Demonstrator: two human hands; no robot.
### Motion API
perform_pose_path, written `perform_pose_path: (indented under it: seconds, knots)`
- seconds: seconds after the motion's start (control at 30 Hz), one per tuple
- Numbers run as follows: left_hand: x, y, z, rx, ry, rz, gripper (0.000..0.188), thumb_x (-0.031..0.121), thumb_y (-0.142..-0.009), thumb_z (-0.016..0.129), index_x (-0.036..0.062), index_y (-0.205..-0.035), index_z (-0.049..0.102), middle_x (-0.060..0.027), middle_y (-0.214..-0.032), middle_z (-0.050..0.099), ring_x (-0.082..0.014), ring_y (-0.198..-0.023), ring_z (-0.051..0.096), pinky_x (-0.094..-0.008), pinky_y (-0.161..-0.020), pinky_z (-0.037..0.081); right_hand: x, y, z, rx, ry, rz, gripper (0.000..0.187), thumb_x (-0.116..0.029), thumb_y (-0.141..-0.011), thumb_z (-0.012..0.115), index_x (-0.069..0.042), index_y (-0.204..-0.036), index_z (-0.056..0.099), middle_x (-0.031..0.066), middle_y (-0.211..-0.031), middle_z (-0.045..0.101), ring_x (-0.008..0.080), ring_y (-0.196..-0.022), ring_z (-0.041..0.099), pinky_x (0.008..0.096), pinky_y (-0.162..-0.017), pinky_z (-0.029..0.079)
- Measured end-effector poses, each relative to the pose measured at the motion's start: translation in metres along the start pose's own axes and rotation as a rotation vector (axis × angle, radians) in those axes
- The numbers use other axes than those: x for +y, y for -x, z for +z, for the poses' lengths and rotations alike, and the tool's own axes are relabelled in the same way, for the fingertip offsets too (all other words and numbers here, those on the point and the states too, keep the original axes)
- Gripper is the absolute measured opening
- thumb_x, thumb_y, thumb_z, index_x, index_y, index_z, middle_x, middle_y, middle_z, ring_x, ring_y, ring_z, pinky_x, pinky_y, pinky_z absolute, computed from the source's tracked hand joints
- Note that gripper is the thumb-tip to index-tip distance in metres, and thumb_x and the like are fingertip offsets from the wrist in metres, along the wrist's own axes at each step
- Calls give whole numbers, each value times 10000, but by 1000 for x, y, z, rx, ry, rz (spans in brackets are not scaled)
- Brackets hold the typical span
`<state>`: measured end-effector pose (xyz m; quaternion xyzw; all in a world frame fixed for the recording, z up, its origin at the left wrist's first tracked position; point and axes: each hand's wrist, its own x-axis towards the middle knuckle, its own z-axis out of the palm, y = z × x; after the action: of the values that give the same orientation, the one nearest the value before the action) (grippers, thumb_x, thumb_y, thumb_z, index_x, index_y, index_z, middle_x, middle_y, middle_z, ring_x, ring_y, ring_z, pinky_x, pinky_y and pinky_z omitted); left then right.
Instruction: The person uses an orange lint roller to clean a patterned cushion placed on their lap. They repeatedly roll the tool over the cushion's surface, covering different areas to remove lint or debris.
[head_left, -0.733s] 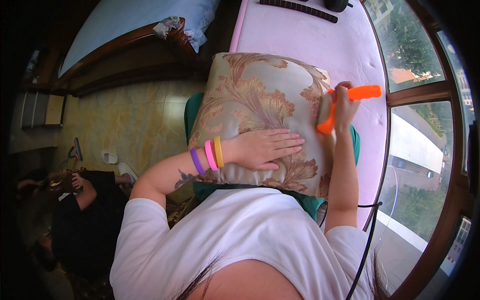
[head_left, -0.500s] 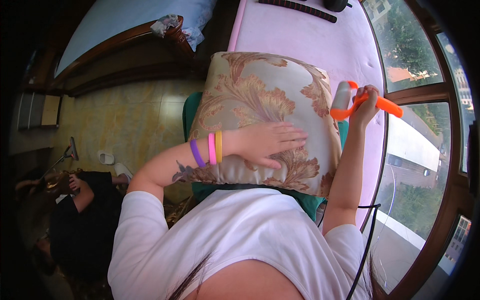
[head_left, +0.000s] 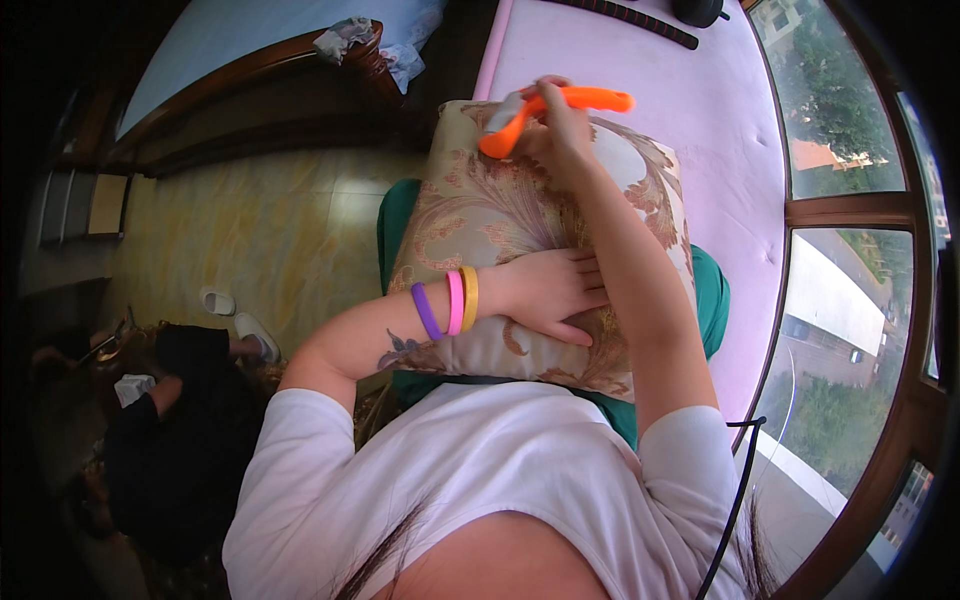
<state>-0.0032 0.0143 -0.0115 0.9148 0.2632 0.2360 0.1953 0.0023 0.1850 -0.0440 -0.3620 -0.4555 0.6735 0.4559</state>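
Note:
A cream cushion (head_left: 460, 215) with a brown-gold leaf pattern lies across my lap, over green trousers. My left hand (head_left: 555, 298) rests flat on its nearer part, fingers stretched out, three bands in purple, pink and yellow around the wrist. Closed around the orange handle of a lint roller (head_left: 504, 135), my right hand (head_left: 562, 125) is over the cushion's far side. The roller's pale head points left and is blurred by motion; whether it touches the fabric I cannot tell. My right forearm crosses above the fingertips of my left hand and partly hides them.
A pink padded surface (head_left: 735, 170) runs beside and beyond me, with a striped bar (head_left: 640, 25) at its far end. Windows (head_left: 840, 290) line the right, near a black cable (head_left: 742, 480). Another person (head_left: 180, 440) sits lower left, near white slippers (head_left: 217, 302). A bed (head_left: 250, 50) stands far left.
My right hand has swung the lint roller from the right of the cushion leftward and away from me, over its far side. My left hand stays flat on the cushion.

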Motion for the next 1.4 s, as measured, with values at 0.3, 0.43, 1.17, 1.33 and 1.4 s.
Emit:
perform_pose_path:
  seconds: [0.3, 0.43, 1.17, 1.33, 1.4]
  knots:
    - [7, 4, -11, -112, 247, -196, 417, 417, -768, 580, 70, -1000, 571, -135, -1025, 581, -320, -971, 523, -402, -869, 399, 44, -20, 65, -283, 102, 13, 154, -183, -822, 574, -42, -881, 558, 66, -815, 647, 115, -681, 561, 248, -582, 430]
    - [1, 5, 4, -57, 171, -164, 433, 417, -768, 578, 64, -1017, 568, -135, -1046, 574, -312, -990, 518, -398, -892, 391, 33, -23, 51, -191, 86, 10, 173, -221, -787, 569, -54, -828, 583, 40, -759, 621, 105, -619, 519, 239, -540, 399]
    - [-2, -3, -1, 0, 21, -49, 719, 430, -782, 567, 48, -1345, 336, -145, -1403, 314, -257, -1305, 293, -432, -1091, 184, -25, -63, -239, 534, -275, -10, 138, -160, -751, 529, -41, -816, 502, 52, -705, 545, 158, -628, 534, 263, -543, 443]
    - [-5, -4, 0, 24, 55, -43, 655, 437, -781, 558, 39, -1279, 406, -159, -1342, 382, -296, -1267, 330, -438, -1088, 187, 17, -90, -126, 365, -292, 184, 175, -148, -766, 529, 2, -857, 523, 126, -807, 595, 209, -640, 554, 294, -565, 497]
    - [-7, -1, 3, 65, 38, -23, 616, 433, -778, 557, 36, -1235, 439, -160, -1289, 428, -323, -1223, 363, -443, -1068, 216, 32, -101, -91, 285, -215, 240, 224, -151, -793, 548, 11, -939, 498, 149, -897, 591, 236, -695, 556, 327, -609, 514]
